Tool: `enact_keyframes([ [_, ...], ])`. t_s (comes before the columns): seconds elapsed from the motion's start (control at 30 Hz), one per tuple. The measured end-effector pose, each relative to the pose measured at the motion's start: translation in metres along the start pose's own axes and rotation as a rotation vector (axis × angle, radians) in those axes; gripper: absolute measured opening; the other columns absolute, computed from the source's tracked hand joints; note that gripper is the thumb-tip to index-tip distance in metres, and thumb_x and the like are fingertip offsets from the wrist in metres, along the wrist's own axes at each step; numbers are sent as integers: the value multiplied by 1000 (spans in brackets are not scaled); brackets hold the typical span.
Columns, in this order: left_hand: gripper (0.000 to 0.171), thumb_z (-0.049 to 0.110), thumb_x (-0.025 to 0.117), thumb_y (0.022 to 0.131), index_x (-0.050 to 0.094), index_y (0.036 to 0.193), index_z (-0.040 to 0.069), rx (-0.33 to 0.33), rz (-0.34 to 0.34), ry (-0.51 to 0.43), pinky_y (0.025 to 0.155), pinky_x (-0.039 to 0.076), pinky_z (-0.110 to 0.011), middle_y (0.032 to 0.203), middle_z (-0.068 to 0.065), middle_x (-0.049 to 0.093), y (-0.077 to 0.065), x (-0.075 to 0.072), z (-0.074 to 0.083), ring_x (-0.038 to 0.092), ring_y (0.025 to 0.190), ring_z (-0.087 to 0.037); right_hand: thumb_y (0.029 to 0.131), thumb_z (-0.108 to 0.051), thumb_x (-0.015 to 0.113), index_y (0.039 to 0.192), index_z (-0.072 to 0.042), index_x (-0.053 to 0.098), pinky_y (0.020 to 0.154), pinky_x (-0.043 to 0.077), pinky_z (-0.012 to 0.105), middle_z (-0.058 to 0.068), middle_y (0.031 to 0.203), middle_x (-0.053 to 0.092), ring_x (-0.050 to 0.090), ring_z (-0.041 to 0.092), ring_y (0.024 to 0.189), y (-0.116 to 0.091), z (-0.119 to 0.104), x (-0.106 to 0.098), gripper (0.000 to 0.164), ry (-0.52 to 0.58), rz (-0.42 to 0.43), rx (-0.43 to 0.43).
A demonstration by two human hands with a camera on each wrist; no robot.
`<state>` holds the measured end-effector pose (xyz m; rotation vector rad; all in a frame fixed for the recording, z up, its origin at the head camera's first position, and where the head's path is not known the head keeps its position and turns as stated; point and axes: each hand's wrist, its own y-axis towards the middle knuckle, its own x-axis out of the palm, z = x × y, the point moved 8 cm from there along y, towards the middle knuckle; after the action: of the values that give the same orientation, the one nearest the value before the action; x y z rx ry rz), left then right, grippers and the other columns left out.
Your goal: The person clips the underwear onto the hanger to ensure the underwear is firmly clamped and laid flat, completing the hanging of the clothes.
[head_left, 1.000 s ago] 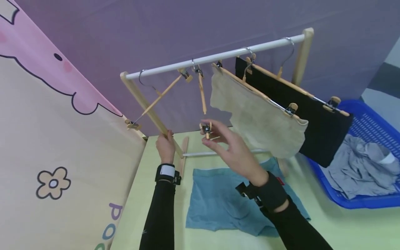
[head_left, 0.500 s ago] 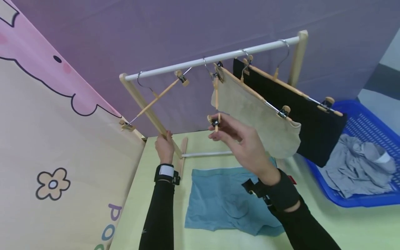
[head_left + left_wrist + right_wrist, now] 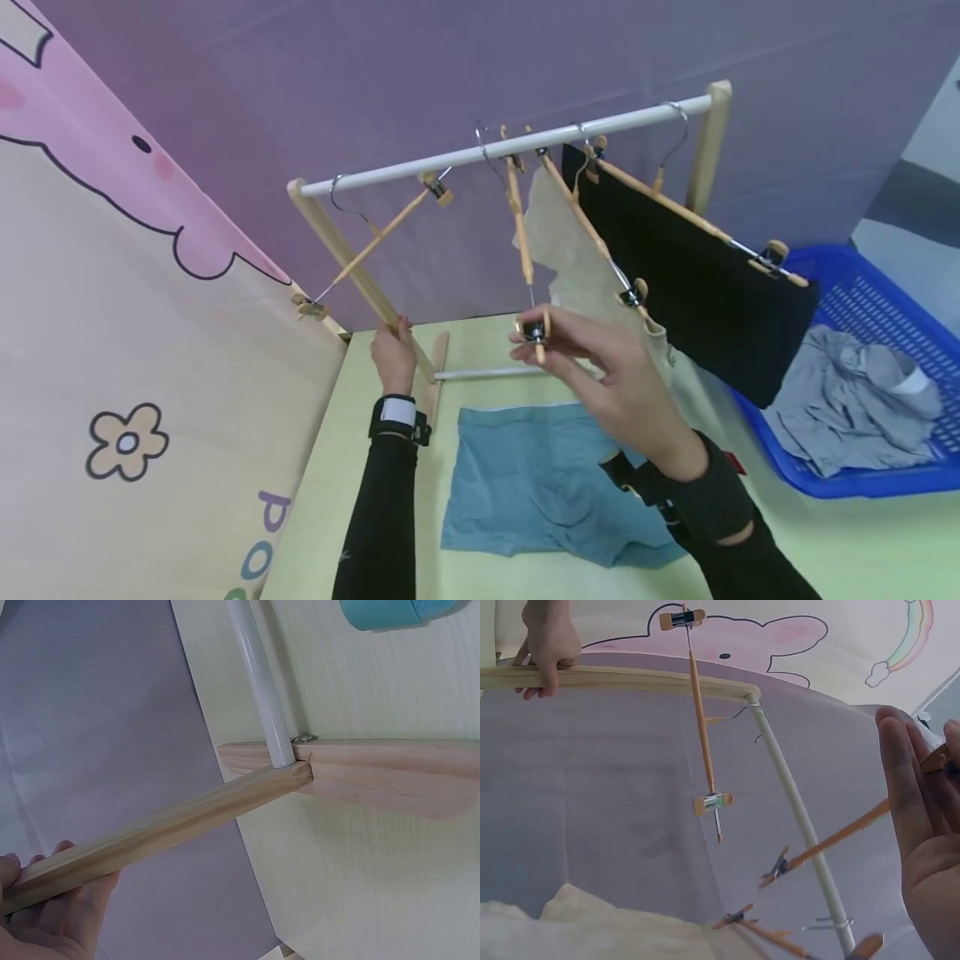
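Note:
My left hand [image 3: 393,358] grips the left wooden post [image 3: 345,258] of a small clothes rack, low down; the left wrist view shows fingers curled round that post [image 3: 172,825]. My right hand [image 3: 622,375] pinches the near clip [image 3: 535,331] of a wooden clip hanger [image 3: 519,225] between thumb and fingers. This hanger carries no garment, and its hook is at the white rail [image 3: 427,158]. Just right of it hangs a beige garment [image 3: 551,221] clipped to another hanger. A bare clip hanger [image 3: 382,233] hangs to the left, also seen in the right wrist view.
Black clothing [image 3: 697,283] hangs at the rail's right end. Blue boxer shorts [image 3: 525,492] lie flat on the table [image 3: 330,508] below the right arm. At the right stands a blue basket [image 3: 832,492] with grey clothing [image 3: 862,408] in it.
My right hand has moved right, then slightly down, turning the pinched hanger so its far end overlaps the rail. The beige garment has swung round. My left hand stays on the post.

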<state>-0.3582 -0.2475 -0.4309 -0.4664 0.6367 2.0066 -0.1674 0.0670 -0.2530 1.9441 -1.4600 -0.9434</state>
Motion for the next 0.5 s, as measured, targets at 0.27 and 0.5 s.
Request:
enact_keyframes([
  [0.27,33,26,52,105,66,114,-2,6,16,4,71,58,-46,103,-20,72,1,0,0,69,86,-35,89,20,57,129,8,58,85,57,30,19,114,69,71,14,100,-54,21,0,42,112,-49,105],
  [0.5,32,26,51,105,67,111,-1,0,17,18,70,57,-46,101,-21,72,0,-1,1,69,84,-36,95,19,45,139,7,49,86,57,31,10,123,68,71,17,101,-104,54,6,46,271,-76,229],
])
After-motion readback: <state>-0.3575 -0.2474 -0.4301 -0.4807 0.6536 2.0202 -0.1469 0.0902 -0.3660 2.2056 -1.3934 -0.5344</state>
